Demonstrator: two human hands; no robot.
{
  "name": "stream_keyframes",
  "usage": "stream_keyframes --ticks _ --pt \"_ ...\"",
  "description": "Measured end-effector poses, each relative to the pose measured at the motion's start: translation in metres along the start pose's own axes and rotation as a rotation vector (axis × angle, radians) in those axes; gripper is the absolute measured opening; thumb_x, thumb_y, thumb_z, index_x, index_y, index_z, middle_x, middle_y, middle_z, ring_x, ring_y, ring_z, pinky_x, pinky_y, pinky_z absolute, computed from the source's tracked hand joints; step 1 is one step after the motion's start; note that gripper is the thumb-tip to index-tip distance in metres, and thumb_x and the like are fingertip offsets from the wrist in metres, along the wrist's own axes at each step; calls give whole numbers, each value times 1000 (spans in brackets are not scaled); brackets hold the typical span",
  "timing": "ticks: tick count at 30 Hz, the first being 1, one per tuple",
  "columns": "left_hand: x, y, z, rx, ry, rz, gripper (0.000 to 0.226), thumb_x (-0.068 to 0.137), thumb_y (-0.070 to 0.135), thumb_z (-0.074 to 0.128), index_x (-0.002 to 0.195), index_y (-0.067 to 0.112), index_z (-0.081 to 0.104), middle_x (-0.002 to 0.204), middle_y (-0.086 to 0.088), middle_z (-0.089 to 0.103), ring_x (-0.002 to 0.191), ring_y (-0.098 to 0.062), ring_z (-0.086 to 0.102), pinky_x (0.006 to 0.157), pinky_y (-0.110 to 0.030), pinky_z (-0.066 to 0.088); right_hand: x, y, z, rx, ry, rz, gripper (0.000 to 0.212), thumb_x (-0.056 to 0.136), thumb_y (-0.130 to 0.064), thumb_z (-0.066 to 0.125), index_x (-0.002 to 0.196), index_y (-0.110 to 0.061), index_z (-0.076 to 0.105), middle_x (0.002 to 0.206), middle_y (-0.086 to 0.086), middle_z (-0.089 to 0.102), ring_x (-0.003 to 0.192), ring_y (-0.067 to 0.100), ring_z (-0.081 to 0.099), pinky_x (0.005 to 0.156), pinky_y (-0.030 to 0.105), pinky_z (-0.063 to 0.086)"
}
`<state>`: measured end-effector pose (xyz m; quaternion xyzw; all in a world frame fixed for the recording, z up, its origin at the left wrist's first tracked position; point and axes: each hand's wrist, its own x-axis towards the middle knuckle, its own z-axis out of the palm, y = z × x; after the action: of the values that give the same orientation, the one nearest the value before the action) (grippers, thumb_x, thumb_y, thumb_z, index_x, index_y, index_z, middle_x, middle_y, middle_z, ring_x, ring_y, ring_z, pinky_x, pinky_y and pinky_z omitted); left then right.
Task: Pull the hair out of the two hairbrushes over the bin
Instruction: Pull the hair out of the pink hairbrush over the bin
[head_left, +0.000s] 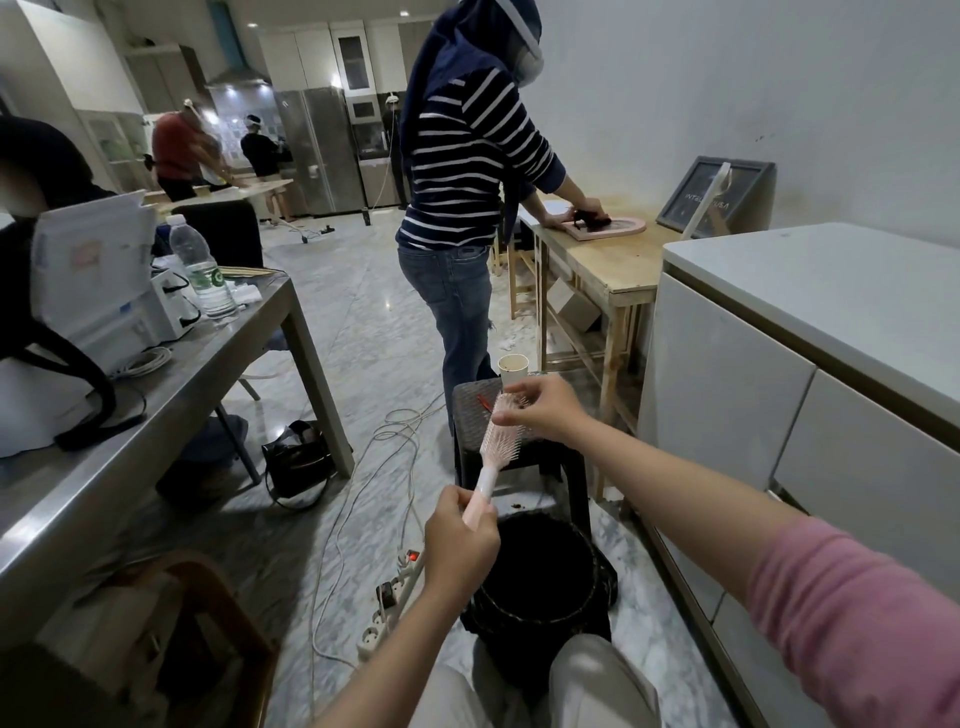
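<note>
The pink plastic hairbrush (497, 446) slanted above the round black bin (540, 571), its handle gripped in the left hand (460, 545), while the right hand (545, 410) pinched at its pale bristles. Just behind stood a dark woven stool (470, 402) bearing a paper cup (513, 366); white cables (374, 467) looped over the marbled floor (363, 332).

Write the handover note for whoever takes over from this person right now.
Left hand grips the pink hairbrush by its handle, brush tilted up above the black bin.
Right hand pinches at the bristles near the brush tip.
Stool behind the bin holds a paper cup.
Done: cannot tell how much hair is out.
Left: finish this brush; second brush not clearly in view.
</note>
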<state>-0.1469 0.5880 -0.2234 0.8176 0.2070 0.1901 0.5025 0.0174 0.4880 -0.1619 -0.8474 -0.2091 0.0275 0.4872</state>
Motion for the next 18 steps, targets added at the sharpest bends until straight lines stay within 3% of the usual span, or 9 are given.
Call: stream_keyframes --ticks 3,7,10,14,18 --pt "-3 -3 -2 -5 34 30 12 87 14 63 85 10 52 71 -3 58 52 -12 50 43 -17 37 1 -4 -1 -12 57 -36 47 63 -24 88 106 -10 73 104 8 73 91 13 63 82 24 51" --pt "-2 -2 -5 -20 47 38 11 86 12 64 84 10 54 71 -4 57 52 -12 49 44 -20 38 2 -7 -1 -20 114 -34 36 67 -17 86 100 -6 75 98 11 75 82 10 65 72 16 50" --pt "-2 -1 -4 -49 35 6 9 86 12 64 85 8 56 72 -5 59 54 -15 51 47 -24 41 1 -8 2 -77 172 -17 28 73 -13 81 99 -4 75 98 11 75 87 14 68 79 19 50" --pt "0 5 4 -110 -1 -118 10 84 15 62 82 13 53 75 -5 59 60 -21 53 56 -30 42 -1 -9 8 -193 255 -21 14 80 -4 70 92 -3 77 93 12 75 92 22 69 77 21 48" --pt "5 3 7 -200 -24 -297 13 82 17 58 79 14 46 80 -11 59 58 -22 47 51 -29 36 1 -7 -1 -174 372 67 15 82 1 63 88 0 77 91 13 75 91 23 68 74 22 46"
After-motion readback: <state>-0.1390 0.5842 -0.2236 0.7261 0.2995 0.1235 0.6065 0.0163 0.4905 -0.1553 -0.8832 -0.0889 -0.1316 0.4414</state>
